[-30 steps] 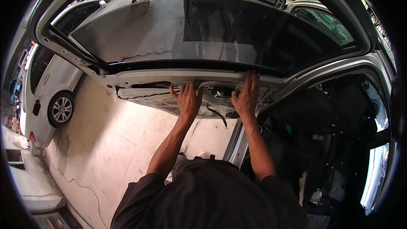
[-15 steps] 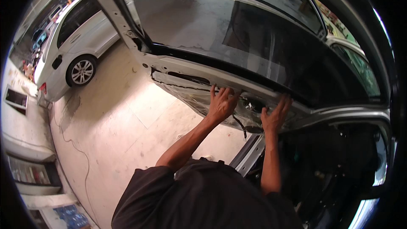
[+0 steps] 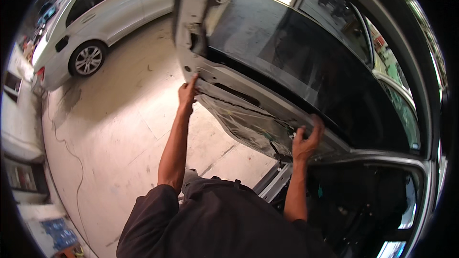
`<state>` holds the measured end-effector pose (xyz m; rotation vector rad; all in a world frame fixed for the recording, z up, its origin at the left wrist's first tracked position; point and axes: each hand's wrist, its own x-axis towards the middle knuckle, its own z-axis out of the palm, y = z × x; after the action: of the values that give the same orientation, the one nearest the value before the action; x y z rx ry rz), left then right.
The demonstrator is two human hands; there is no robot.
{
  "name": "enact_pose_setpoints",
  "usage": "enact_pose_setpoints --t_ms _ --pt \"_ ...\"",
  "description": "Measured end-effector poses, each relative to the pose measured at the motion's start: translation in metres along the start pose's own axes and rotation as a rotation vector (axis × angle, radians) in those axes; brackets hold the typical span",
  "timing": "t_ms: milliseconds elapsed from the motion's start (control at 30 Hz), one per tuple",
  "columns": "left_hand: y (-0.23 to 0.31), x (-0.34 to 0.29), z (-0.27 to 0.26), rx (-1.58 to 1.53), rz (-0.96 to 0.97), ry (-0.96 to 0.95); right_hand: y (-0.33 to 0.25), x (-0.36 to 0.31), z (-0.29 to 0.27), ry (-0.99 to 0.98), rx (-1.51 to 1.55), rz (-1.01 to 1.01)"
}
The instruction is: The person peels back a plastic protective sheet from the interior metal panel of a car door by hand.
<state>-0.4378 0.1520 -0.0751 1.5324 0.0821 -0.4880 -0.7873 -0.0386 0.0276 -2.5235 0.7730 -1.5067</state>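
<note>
1. I see the open car door [image 3: 248,91] stripped of its trim, its bare inner panel facing me; it hangs ahead of my chest and runs on a slant from upper left to lower right, with the dark window glass [image 3: 306,62] above the panel.

2. A clear plastic sheet [image 3: 244,122] lies against the lower part of that panel, and its long axis follows the same slant as the door.

3. My left hand [image 3: 187,93] is up at the sheet's upper-left end, near the door's latch edge. Its fingers [image 3: 192,80] are held close together and extended, tips touching the metal just where the sheet begins (I cannot tell whether they pinch the plastic or only press on it).

4. My right hand [image 3: 306,141] is at the lower-right end, near the hinge side and the door opening. Its fingers [image 3: 317,123] are loosely curled and slightly spread, resting on the panel's ledge beside some dark wiring [image 3: 275,145]; whether they grip anything is not clear.

5. So the sheet spans the gap between the two hands, well apart, each at one end of its length.

6. Beyond the door are a concrete floor [image 3: 119,129] and a parked silver car [image 3: 95,24].
</note>
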Motion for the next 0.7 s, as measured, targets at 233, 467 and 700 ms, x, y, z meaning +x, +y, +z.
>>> enact_pose_setpoints --t_ms 233,467,700 --pt "-0.045 0.024 -0.017 -0.240 0.256 -0.285 -0.158 0.019 0.149 -0.529 0.404 -0.133" --pt "-0.057 0.007 -0.022 -0.258 0.329 -0.456 -0.206 -0.007 0.236 -0.514 0.047 -0.182" --pt "-0.062 0.010 -0.027 -0.377 0.281 -0.658 -0.230 -0.008 0.279 -0.224 -0.222 0.176"
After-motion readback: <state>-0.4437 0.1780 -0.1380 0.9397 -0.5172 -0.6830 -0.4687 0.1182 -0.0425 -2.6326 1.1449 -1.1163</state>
